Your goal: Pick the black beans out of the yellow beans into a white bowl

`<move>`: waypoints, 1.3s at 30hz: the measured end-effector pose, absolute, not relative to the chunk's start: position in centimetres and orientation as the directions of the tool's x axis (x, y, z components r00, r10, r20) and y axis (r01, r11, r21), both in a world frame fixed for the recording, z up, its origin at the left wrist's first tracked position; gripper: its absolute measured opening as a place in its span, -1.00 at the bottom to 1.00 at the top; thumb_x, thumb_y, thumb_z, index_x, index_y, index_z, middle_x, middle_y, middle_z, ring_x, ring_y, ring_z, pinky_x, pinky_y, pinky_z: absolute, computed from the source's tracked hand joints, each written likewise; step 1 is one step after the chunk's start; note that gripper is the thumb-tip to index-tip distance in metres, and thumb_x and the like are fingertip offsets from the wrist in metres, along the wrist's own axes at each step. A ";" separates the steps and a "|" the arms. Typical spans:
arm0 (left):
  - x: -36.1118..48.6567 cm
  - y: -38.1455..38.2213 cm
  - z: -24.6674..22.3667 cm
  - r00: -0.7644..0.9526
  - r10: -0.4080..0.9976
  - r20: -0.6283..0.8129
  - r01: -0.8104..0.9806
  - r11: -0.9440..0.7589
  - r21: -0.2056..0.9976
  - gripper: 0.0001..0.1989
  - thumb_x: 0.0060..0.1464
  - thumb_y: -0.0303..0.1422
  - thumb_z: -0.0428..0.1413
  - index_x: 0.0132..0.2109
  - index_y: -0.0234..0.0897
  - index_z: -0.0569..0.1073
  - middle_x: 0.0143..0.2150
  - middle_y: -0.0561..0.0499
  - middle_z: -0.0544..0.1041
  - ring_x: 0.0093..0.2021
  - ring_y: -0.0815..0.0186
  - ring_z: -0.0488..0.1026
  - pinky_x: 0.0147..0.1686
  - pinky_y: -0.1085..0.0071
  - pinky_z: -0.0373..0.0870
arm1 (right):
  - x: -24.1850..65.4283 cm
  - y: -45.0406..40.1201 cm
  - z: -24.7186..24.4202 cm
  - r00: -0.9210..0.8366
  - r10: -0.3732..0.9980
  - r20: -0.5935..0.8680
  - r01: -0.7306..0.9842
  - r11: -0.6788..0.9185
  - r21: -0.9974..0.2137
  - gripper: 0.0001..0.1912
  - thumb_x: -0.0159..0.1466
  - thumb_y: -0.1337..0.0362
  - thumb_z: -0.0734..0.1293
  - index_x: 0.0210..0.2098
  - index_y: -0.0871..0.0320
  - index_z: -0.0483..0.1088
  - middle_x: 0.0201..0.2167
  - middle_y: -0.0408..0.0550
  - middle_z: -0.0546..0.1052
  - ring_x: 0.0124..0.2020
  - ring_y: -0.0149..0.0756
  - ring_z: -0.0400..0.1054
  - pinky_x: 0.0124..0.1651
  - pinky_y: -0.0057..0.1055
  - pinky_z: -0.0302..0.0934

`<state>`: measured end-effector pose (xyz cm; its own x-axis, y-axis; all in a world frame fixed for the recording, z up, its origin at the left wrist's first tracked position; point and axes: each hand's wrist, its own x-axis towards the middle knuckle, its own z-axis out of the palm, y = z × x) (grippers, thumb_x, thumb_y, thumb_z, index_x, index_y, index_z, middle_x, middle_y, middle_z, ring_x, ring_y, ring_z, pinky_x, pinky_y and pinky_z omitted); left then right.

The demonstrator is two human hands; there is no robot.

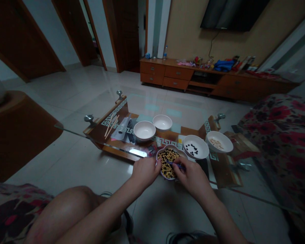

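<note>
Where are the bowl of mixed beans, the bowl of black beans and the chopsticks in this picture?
Bowl of mixed beans (170, 147): head view, on its pink scalloped rim.
Bowl of black beans (202, 145): head view, on its bare white inner wall.
Chopsticks (110, 126): head view, on the middle of the pair.

Four round white ceramic bowls (144, 130) are sitting alongside one scalloped pink-rimmed bowl (171, 148) (five bowls altogether, by my count).

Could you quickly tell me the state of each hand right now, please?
Left hand: against the scalloped bowl, grip unclear.
Right hand: closed, holding a thin blue stick.
</note>
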<state>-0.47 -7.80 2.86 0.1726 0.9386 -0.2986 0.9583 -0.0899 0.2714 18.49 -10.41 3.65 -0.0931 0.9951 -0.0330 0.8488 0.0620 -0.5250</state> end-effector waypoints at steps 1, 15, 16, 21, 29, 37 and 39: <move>-0.6 -7.8 2.8 0.168 0.940 -0.297 0.960 -0.088 0.265 -0.38 0.41 -0.05 -0.24 -0.15 -0.24 0.67 -0.22 -0.20 0.68 -0.18 0.06 0.63 -0.17 0.25 0.45 | 18.7 -10.5 3.7 -0.101 0.994 -0.041 0.835 0.063 -0.547 -0.76 0.34 0.15 0.24 -0.26 0.08 0.52 -0.42 -0.06 0.61 -0.42 -0.26 0.47 -0.37 -0.42 0.18; -1.7 -7.3 2.3 0.200 0.937 -0.287 0.951 -0.116 0.285 -0.38 0.40 -0.03 -0.22 -0.20 -0.23 0.67 -0.25 -0.18 0.67 -0.22 0.11 0.61 -0.24 0.31 0.39 | 19.2 -11.5 3.8 -0.210 0.973 -0.094 0.753 0.099 -0.651 -0.78 0.26 0.23 0.30 -0.34 0.08 0.60 -0.45 -0.12 0.61 -0.46 -0.33 0.43 -0.37 -0.43 0.17; -1.6 -7.3 2.4 0.203 0.936 -0.289 0.951 -0.118 0.286 -0.38 0.40 -0.03 -0.21 -0.19 -0.22 0.67 -0.25 -0.18 0.67 -0.22 0.10 0.61 -0.24 0.31 0.39 | 19.1 -11.5 3.8 -0.206 0.973 -0.100 0.758 0.094 -0.645 -0.79 0.26 0.23 0.30 -0.34 0.08 0.60 -0.45 -0.12 0.61 -0.44 -0.33 0.44 -0.36 -0.43 0.17; -1.6 -7.3 2.5 0.213 0.931 -0.296 0.948 -0.124 0.293 -0.38 0.41 -0.04 -0.22 -0.20 -0.24 0.67 -0.27 -0.18 0.66 -0.22 0.10 0.61 -0.24 0.30 0.39 | 18.9 -11.5 3.7 -0.201 0.973 -0.110 0.770 0.088 -0.632 -0.79 0.26 0.23 0.30 -0.34 0.07 0.59 -0.45 -0.13 0.61 -0.44 -0.33 0.44 -0.35 -0.44 0.17; -1.7 -7.5 2.1 0.211 0.935 -0.284 0.946 -0.123 0.300 -0.37 0.40 -0.03 -0.22 -0.19 -0.23 0.68 -0.28 -0.17 0.66 -0.25 0.11 0.61 -0.24 0.31 0.39 | 18.8 -11.5 3.7 -0.217 0.967 -0.130 0.770 0.088 -0.631 -0.79 0.24 0.25 0.30 -0.34 0.07 0.61 -0.44 -0.11 0.62 -0.44 -0.32 0.45 -0.38 -0.44 0.16; -1.6 -7.4 2.3 0.210 0.930 -0.302 0.948 -0.118 0.297 -0.36 0.41 -0.02 -0.23 -0.19 -0.25 0.67 -0.27 -0.19 0.66 -0.22 0.11 0.61 -0.22 0.32 0.39 | 18.9 -11.5 3.6 -0.218 0.965 -0.146 0.767 0.077 -0.637 -0.78 0.25 0.23 0.30 -0.32 0.07 0.61 -0.44 -0.11 0.62 -0.45 -0.31 0.44 -0.38 -0.44 0.16; -1.6 -7.4 2.3 0.212 0.929 -0.302 0.948 -0.120 0.296 -0.36 0.41 -0.03 -0.23 -0.19 -0.25 0.67 -0.27 -0.19 0.66 -0.22 0.10 0.61 -0.22 0.31 0.39 | 19.0 -11.5 3.6 -0.217 0.965 -0.145 0.764 0.076 -0.641 -0.78 0.25 0.23 0.30 -0.31 0.07 0.61 -0.43 -0.10 0.62 -0.45 -0.31 0.45 -0.37 -0.43 0.17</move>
<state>-1.61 -7.37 2.31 0.2118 0.9294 -0.3023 0.9477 -0.1197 0.2959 18.99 -11.48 3.62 -0.2173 0.9653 -0.1447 0.7638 0.0758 -0.6410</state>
